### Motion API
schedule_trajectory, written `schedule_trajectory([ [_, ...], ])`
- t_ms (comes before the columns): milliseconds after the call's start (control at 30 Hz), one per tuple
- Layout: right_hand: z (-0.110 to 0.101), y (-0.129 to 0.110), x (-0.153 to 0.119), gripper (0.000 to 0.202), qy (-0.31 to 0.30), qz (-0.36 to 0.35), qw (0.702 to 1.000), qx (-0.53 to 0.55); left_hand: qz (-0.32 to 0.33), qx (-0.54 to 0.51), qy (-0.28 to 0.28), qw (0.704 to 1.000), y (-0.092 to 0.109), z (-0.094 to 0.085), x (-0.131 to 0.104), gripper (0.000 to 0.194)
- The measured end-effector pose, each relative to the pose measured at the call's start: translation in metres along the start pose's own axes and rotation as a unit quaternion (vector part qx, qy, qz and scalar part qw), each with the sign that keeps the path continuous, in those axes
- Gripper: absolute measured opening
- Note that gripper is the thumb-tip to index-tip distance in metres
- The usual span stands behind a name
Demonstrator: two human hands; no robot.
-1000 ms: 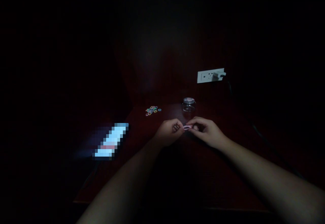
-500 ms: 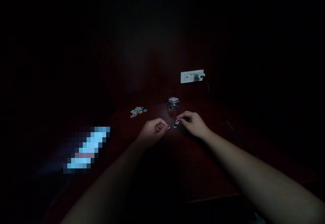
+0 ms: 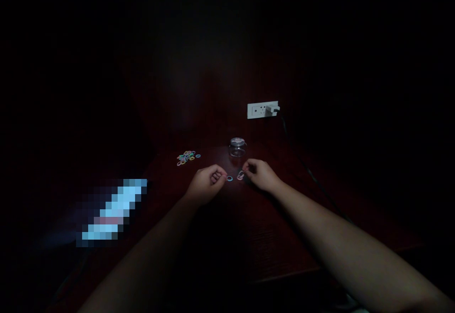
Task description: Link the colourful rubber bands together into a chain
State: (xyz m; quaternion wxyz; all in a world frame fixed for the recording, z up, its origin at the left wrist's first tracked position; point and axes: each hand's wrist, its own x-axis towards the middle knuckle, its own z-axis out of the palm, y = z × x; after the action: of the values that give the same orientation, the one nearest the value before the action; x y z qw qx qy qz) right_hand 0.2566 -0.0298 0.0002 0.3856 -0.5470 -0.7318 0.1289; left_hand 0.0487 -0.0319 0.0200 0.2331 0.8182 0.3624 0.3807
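My left hand point(image 3: 209, 183) is closed in a pinch, its fingertips at the edge of a small blue hair tie point(image 3: 230, 179) low over the dark red table. Across from it, my right hand point(image 3: 260, 173) pinches a pale hair tie point(image 3: 241, 173). A pink hair tie point(image 3: 239, 178) lies just under that one, and the two seem to touch. Behind the hands stands a clear jar point(image 3: 237, 149) with its lid on. To the left is a loose pile of coloured hair ties point(image 3: 186, 157). Dim light blurs the fingertips.
A white wall socket point(image 3: 256, 110) holds a plug point(image 3: 272, 109), and a dark cable point(image 3: 311, 173) runs down from it to the right. At the left glows a pixelated bright screen point(image 3: 115, 211). The table's front edge point(image 3: 287, 274) shows near the bottom.
The view has shifted slightly, moving everything a little left. My right hand has lowered the pale hair tie toward the pink one. My left hand keeps its pinch by the blue hair tie.
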Motion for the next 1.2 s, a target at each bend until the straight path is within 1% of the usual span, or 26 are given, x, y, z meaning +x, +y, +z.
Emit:
schedule_trajectory([
  [167, 0.003, -0.003, 0.001, 0.013, -0.036, -0.003, 0.999, -0.029, 0.001, 0.012, 0.003, 1.0, -0.002, -0.001, 0.001, 0.016],
  [300, 0.004, -0.006, 0.002, 0.014, -0.036, -0.003, 0.997, -0.075, 0.001, 0.02, 0.003, 1.0, -0.002, -0.001, 0.001, 0.016],
  [467, 0.006, -0.004, 0.004, 0.015, -0.034, 0.002, 0.997, -0.071, -0.002, 0.014, 0.002, 1.0, -0.003, 0.0, 0.001, 0.017],
  [567, 0.006, -0.002, 0.005, 0.015, -0.035, 0.006, 0.996, -0.085, -0.003, 0.018, 0.013, 1.0, -0.005, -0.002, 0.002, 0.017],
  [633, 0.006, -0.001, 0.006, 0.016, -0.035, 0.005, 0.993, -0.109, -0.017, 0.029, 0.049, 0.998, -0.008, -0.008, 0.004, 0.016],
  [700, 0.006, -0.001, 0.006, 0.016, -0.034, 0.004, 0.99, -0.137, -0.047, 0.051, 0.125, 0.99, -0.016, -0.02, 0.005, 0.017],
  [733, 0.005, -0.001, 0.006, 0.016, -0.032, 0.002, 0.988, -0.15, -0.067, 0.067, 0.174, 0.98, -0.022, -0.027, 0.005, 0.017],
  [800, 0.004, -0.001, 0.005, 0.015, -0.019, -0.007, 0.985, -0.172, -0.114, 0.105, 0.268, 0.951, -0.036, -0.043, 0.004, 0.019],
  [867, 0.002, -0.003, 0.003, 0.014, -0.008, -0.024, 0.983, -0.18, -0.173, 0.136, 0.311, 0.925, -0.051, -0.055, 0.002, 0.022],
  [900, 0.001, -0.004, 0.003, 0.015, -0.008, -0.032, 0.983, -0.18, -0.2, 0.149, 0.314, 0.916, -0.059, -0.058, 0.001, 0.023],
  [933, -0.001, -0.005, 0.002, 0.015, -0.007, -0.039, 0.983, -0.177, -0.22, 0.164, 0.306, 0.912, -0.066, -0.06, 0.0, 0.024],
  [967, -0.002, -0.007, 0.001, 0.016, -0.01, -0.046, 0.984, -0.173, -0.23, 0.18, 0.29, 0.911, -0.072, -0.061, -0.001, 0.025],
  [1033, -0.004, -0.011, -0.002, 0.017, -0.024, -0.06, 0.985, -0.158, -0.241, 0.211, 0.236, 0.917, -0.081, -0.057, -0.001, 0.026],
  [1100, -0.005, -0.013, -0.004, 0.018, -0.047, -0.069, 0.986, -0.142, -0.275, 0.234, 0.184, 0.914, -0.086, -0.053, -0.001, 0.028],
  [1133, -0.006, -0.014, -0.006, 0.019, -0.058, -0.071, 0.987, -0.135, -0.292, 0.243, 0.168, 0.91, -0.088, -0.051, -0.001, 0.029],
  [1200, -0.006, -0.015, -0.008, 0.019, -0.071, -0.07, 0.987, -0.123, -0.31, 0.254, 0.154, 0.903, -0.09, -0.048, -0.001, 0.032],
])
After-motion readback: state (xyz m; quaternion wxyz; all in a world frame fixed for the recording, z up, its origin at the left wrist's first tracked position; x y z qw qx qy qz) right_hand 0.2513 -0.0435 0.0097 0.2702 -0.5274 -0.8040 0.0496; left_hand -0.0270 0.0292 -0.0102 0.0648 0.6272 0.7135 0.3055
